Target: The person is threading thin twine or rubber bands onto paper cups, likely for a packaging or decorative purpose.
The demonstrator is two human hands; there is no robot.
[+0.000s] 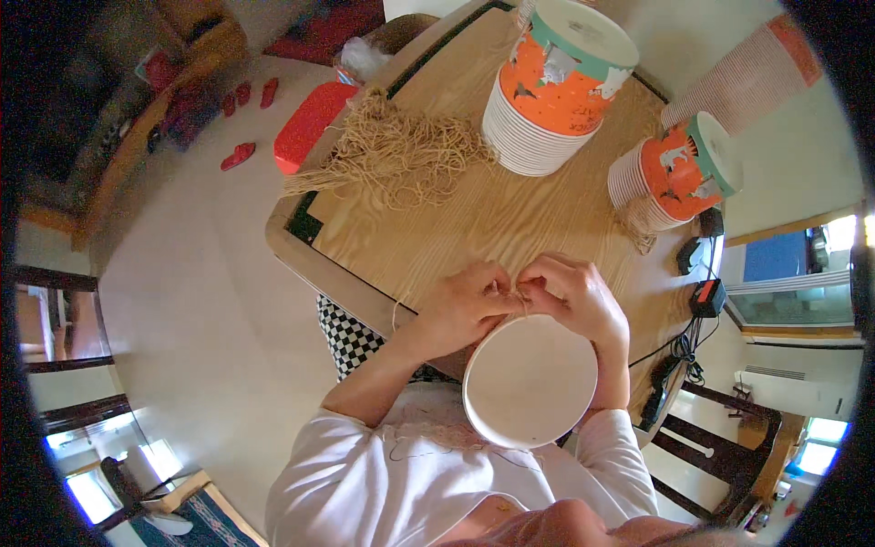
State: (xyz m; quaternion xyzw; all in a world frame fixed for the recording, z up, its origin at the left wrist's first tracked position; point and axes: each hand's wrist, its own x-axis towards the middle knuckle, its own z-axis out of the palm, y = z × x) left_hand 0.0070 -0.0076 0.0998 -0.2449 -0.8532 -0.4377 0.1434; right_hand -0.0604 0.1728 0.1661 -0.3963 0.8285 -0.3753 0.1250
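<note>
Pinching a thin twine strand (521, 299) between bent fingers, the left hand (467, 303) and the right hand (574, 296) almost meet above the near edge of the bench (387, 242). Both grips are pressed together; the fingers partly hide the strand, so I cannot tell whether it is knotted. A slack end of twine curves beside the left wrist.

The relation that matters is between fingertips and rim: one round white container (530, 381) lies just on the body side of the pinch, its far rim right under the fingers. Its broad round face, seemingly the open end, points up toward the head, so its long axis runs roughly along the line of sight. The right hand is nearer, its forearm passing along the container's right side.

Farther out, one loose twine heap (401, 150) spreads over the bench's far left part, and one smaller twine tangle (641, 230) sits against the right-hand stack. Three stacks of nested containers show: one large stack (556, 100) ahead, one smaller stack (674, 178) to its right, and one tall, blurred stack (743, 77) beyond. The containers in each stack are too tightly nested to count.
</note>
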